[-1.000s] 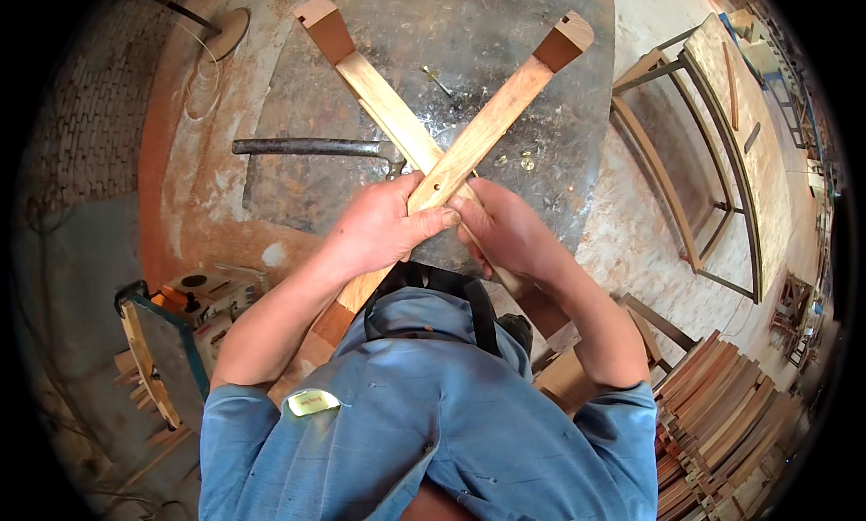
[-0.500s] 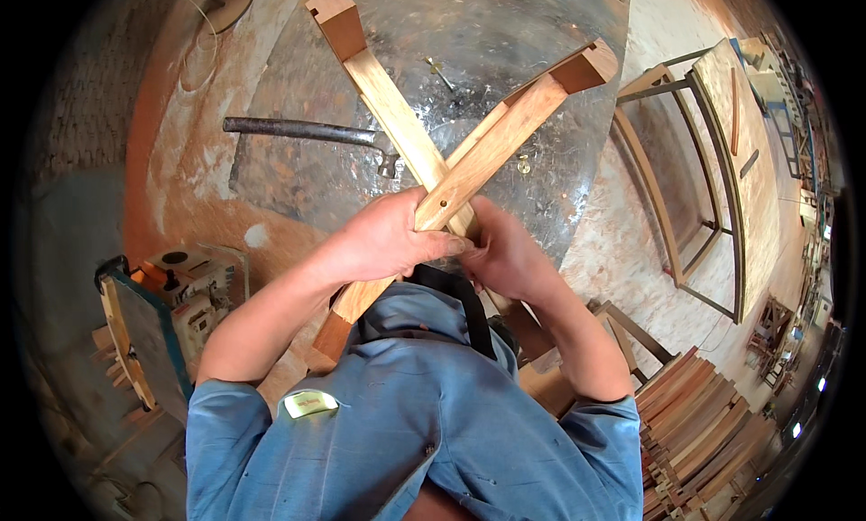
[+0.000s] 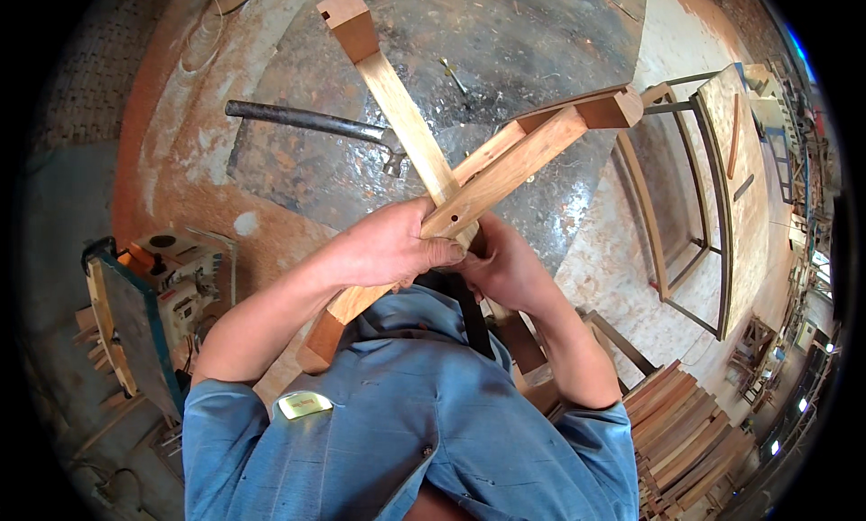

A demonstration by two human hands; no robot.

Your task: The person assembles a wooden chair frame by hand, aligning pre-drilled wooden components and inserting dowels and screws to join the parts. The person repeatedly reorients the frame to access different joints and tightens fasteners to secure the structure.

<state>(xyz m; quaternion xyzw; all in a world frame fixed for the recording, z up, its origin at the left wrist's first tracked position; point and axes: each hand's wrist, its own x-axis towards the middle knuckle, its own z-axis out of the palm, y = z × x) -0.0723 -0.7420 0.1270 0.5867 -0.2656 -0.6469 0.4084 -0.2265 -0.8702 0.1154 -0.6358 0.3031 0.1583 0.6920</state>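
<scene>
A crossed wooden frame of pale bars with darker, curved end blocks is held in front of my body. My left hand is wrapped round the bar that slants from lower left to upper right, just below a small dark hole at the crossing. Closed on the other bar's lower part is my right hand, its thumb close to the left thumb. The fingers under the wood are partly hidden. Left of the frame, a hammer with a dark handle lies on the metal surface. A small bolt-like piece lies beyond the crossing.
A dark, stained metal sheet lies beneath the frame. To the right stands a large frame with a pale panel. Stacked wood strips sit at lower right. A machine with a green-edged board stands at left.
The wooden frame has swung open: its right-hand end has moved right and downward, and a second parallel bar there shows more. Both hands keep their hold. The view has shifted slightly.
</scene>
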